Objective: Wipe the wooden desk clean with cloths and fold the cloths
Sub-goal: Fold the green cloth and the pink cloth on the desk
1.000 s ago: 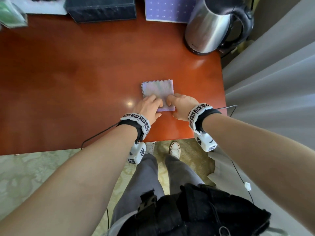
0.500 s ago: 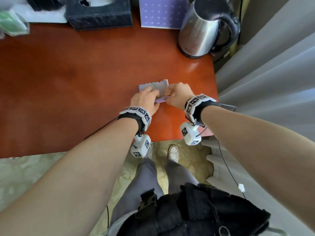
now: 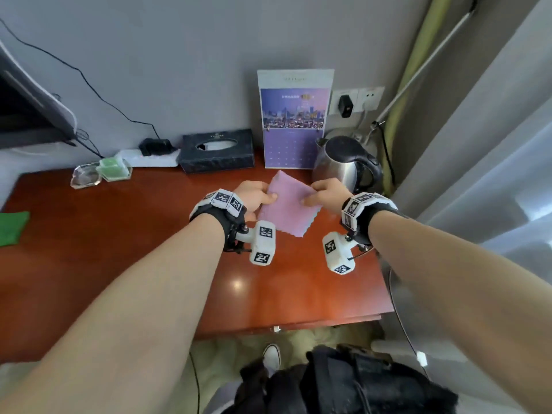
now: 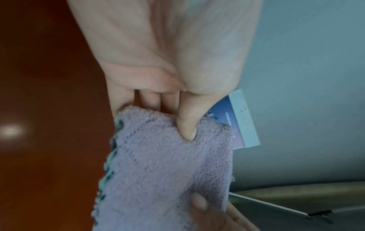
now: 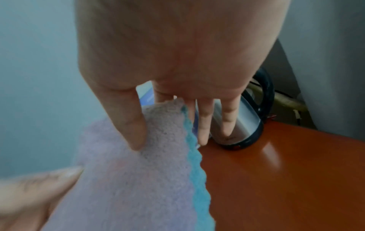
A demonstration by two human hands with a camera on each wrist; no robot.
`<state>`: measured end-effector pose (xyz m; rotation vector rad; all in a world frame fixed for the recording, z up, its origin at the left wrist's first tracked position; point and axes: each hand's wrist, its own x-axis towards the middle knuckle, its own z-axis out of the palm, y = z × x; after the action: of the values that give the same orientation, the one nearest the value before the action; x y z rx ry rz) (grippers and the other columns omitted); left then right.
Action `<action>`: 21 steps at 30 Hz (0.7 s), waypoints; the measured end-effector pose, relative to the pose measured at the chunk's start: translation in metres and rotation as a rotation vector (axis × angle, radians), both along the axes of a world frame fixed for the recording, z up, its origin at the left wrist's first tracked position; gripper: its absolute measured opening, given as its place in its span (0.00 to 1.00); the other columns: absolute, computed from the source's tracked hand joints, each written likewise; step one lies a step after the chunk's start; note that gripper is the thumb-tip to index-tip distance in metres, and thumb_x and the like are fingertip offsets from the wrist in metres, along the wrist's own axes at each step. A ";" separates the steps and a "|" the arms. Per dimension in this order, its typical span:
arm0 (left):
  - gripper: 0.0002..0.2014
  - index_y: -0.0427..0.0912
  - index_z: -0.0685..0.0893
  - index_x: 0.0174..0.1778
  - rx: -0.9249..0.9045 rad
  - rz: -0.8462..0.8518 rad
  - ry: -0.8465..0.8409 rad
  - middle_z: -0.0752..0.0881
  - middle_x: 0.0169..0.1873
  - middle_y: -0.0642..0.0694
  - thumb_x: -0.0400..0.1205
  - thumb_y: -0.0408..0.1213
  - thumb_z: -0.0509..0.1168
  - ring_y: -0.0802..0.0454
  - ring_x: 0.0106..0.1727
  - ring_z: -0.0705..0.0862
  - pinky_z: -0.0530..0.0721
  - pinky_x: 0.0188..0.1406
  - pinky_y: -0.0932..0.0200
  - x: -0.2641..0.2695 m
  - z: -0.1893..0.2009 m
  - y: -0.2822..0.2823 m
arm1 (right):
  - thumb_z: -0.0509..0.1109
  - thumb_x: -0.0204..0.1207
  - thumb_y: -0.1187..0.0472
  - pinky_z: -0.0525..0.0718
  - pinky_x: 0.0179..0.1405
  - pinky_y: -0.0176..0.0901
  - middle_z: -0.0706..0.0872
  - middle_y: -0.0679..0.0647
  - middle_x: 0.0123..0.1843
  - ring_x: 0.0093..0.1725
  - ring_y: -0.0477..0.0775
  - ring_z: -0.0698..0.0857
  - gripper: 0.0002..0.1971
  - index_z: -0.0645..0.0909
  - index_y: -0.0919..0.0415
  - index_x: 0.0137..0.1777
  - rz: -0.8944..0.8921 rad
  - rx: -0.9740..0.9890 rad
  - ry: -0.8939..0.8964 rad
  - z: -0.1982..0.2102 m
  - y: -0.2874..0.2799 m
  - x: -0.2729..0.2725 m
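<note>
A folded lilac cloth [image 3: 288,204] with a blue scalloped edge hangs in the air above the red-brown wooden desk [image 3: 119,249]. My left hand [image 3: 257,196] pinches its left edge between thumb and fingers, and the left wrist view shows the thumb pressed into the cloth [image 4: 168,164]. My right hand [image 3: 324,192] pinches the right edge; in the right wrist view the thumb lies on the cloth [image 5: 138,171] with the other fingers behind it. A green cloth [image 3: 12,228] lies on the desk at the far left.
Along the wall stand a steel kettle [image 3: 343,165], a purple calendar [image 3: 294,121], a dark tissue box [image 3: 218,150], a power strip [image 3: 149,156] and a glass ashtray [image 3: 86,176]. A grey curtain [image 3: 478,174] hangs at the right. The desk's front edge is near my legs.
Both hands have lifted the lilac cloth off the desk and now hold it up in the air. The head view has tilted up toward the wall.
</note>
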<state>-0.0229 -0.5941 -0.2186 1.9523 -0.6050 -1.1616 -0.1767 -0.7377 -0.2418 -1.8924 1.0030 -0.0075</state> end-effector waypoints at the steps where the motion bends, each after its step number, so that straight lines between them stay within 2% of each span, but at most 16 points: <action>1: 0.03 0.38 0.85 0.51 -0.020 0.014 0.011 0.88 0.49 0.37 0.84 0.30 0.66 0.40 0.49 0.86 0.87 0.52 0.44 0.003 0.009 -0.001 | 0.77 0.69 0.63 0.76 0.34 0.41 0.75 0.51 0.30 0.35 0.53 0.76 0.10 0.79 0.56 0.30 -0.042 0.046 -0.058 0.009 -0.001 0.002; 3: 0.04 0.38 0.85 0.50 -0.070 0.066 0.042 0.88 0.53 0.35 0.85 0.28 0.65 0.38 0.54 0.87 0.86 0.59 0.40 0.008 0.025 -0.003 | 0.78 0.68 0.65 0.84 0.37 0.46 0.78 0.54 0.34 0.37 0.56 0.80 0.07 0.82 0.58 0.35 -0.129 0.173 -0.169 0.026 0.000 0.008; 6: 0.06 0.39 0.83 0.55 -0.118 0.123 0.047 0.86 0.59 0.34 0.85 0.26 0.63 0.36 0.59 0.86 0.83 0.63 0.34 0.015 0.046 -0.008 | 0.80 0.69 0.66 0.85 0.29 0.44 0.84 0.57 0.37 0.34 0.55 0.84 0.09 0.84 0.65 0.47 -0.240 0.182 -0.287 0.053 0.001 0.017; 7: 0.08 0.40 0.82 0.58 -0.123 0.117 0.030 0.86 0.60 0.34 0.85 0.27 0.64 0.35 0.59 0.86 0.83 0.62 0.32 0.016 0.053 -0.010 | 0.80 0.69 0.66 0.88 0.31 0.47 0.87 0.59 0.41 0.38 0.56 0.86 0.12 0.85 0.67 0.51 -0.268 0.158 -0.317 0.061 0.001 0.021; 8: 0.11 0.41 0.81 0.62 -0.133 0.109 0.014 0.86 0.60 0.35 0.85 0.27 0.64 0.35 0.59 0.86 0.84 0.60 0.31 0.019 0.060 -0.012 | 0.80 0.69 0.65 0.90 0.38 0.52 0.88 0.60 0.46 0.42 0.58 0.88 0.14 0.85 0.67 0.54 -0.287 0.130 -0.335 0.069 0.001 0.024; 9: 0.14 0.41 0.79 0.66 -0.153 0.105 -0.005 0.86 0.60 0.36 0.84 0.28 0.65 0.35 0.59 0.86 0.85 0.59 0.32 0.022 0.067 -0.013 | 0.80 0.70 0.64 0.91 0.44 0.56 0.89 0.61 0.49 0.46 0.60 0.88 0.14 0.85 0.66 0.54 -0.300 0.103 -0.347 0.077 0.001 0.027; 11: 0.17 0.41 0.78 0.68 -0.195 0.103 -0.045 0.86 0.60 0.36 0.83 0.28 0.67 0.36 0.59 0.86 0.87 0.55 0.35 0.027 0.081 -0.014 | 0.80 0.71 0.63 0.90 0.48 0.57 0.90 0.59 0.49 0.48 0.60 0.89 0.11 0.85 0.62 0.52 -0.319 0.067 -0.353 0.090 0.001 0.033; 13: 0.17 0.42 0.78 0.67 -0.209 0.089 -0.060 0.86 0.57 0.38 0.83 0.28 0.68 0.37 0.56 0.87 0.88 0.49 0.36 0.035 0.094 -0.012 | 0.81 0.70 0.61 0.90 0.48 0.59 0.90 0.58 0.48 0.49 0.61 0.90 0.12 0.86 0.61 0.51 -0.353 0.039 -0.355 0.100 0.004 0.040; 17: 0.15 0.41 0.78 0.66 -0.227 0.061 -0.084 0.84 0.56 0.40 0.84 0.30 0.68 0.38 0.53 0.85 0.88 0.46 0.36 0.051 0.108 -0.013 | 0.81 0.68 0.58 0.90 0.48 0.57 0.89 0.56 0.47 0.47 0.59 0.89 0.18 0.86 0.63 0.56 -0.415 -0.050 -0.341 0.119 0.015 0.051; 20: 0.10 0.42 0.81 0.59 -0.241 0.036 -0.177 0.86 0.53 0.39 0.85 0.42 0.66 0.38 0.53 0.86 0.88 0.50 0.34 0.057 0.115 -0.013 | 0.80 0.69 0.61 0.88 0.50 0.52 0.89 0.56 0.45 0.47 0.59 0.88 0.13 0.87 0.62 0.53 -0.453 -0.100 -0.339 0.130 0.026 0.057; 21: 0.12 0.41 0.82 0.55 -0.255 0.035 -0.219 0.87 0.51 0.38 0.85 0.47 0.65 0.37 0.53 0.87 0.87 0.53 0.33 0.060 0.117 -0.013 | 0.79 0.69 0.61 0.88 0.51 0.52 0.89 0.56 0.45 0.48 0.60 0.88 0.13 0.87 0.62 0.53 -0.467 -0.113 -0.339 0.134 0.031 0.058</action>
<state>0.0371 -0.6069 -0.1016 1.8727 -0.7894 -0.8109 -0.1189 -0.7069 -0.1082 -1.6414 1.1975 -0.6473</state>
